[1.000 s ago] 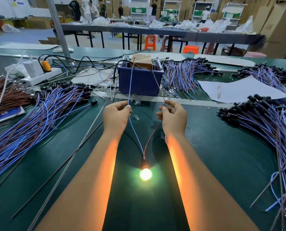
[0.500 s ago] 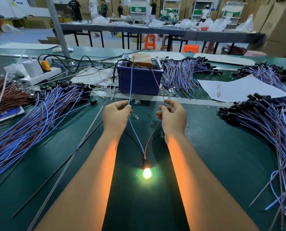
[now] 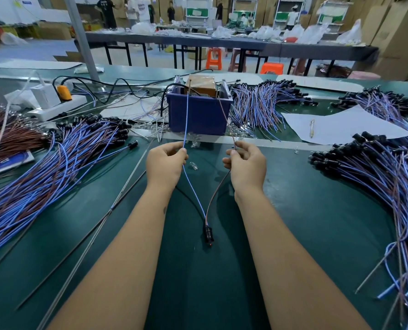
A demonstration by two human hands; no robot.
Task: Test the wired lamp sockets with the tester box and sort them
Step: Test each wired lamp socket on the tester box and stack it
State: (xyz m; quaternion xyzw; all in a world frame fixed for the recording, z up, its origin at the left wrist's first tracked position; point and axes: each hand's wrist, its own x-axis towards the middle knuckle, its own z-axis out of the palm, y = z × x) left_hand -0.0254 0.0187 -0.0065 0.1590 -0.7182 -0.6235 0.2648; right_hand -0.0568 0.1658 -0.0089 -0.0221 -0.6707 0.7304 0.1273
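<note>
Dark green bench mat (image 3: 317,234) runs wide; open room lies in the middle near the front, between both forearms; heaps crowd the left, right and far edges. Four heaps of blue-and-brown wired sockets: one at left (image 3: 43,167), one at right (image 3: 376,182), two at the far side (image 3: 260,106); a fifth heap of brown wires (image 3: 8,134) at far left. One white paper sheet (image 3: 336,127) at right, one pen on it. One dark blue plastic bin (image 3: 198,115) at centre far, holding a brown cardboard tester box (image 3: 201,85). Two hands: left hand (image 3: 166,164) pinching the blue lead, right hand (image 3: 247,163) pinching the brown lead. One black lamp socket (image 3: 208,233) lies on the mat between the forearms, unlit save a faint red point.
</note>
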